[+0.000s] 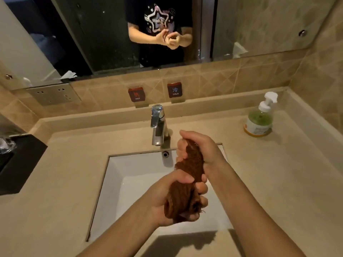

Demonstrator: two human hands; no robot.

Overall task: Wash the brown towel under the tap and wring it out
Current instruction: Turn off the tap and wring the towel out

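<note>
The brown towel (187, 175) is rolled into a thick twisted bundle held over the white sink (118, 184). My left hand (167, 197) grips its near end, fingers curled round it. My right hand (198, 145) grips the far end, just right of the chrome tap (157, 125). No water stream shows from the tap. Part of the towel is hidden inside both fists.
A green soap pump bottle (259, 119) stands on the beige counter at the back right. A black tray (16, 162) with a clear wrapper sits at the left edge. Hot and cold signs (156, 93) hang on the tiled wall under the mirror (259, 25).
</note>
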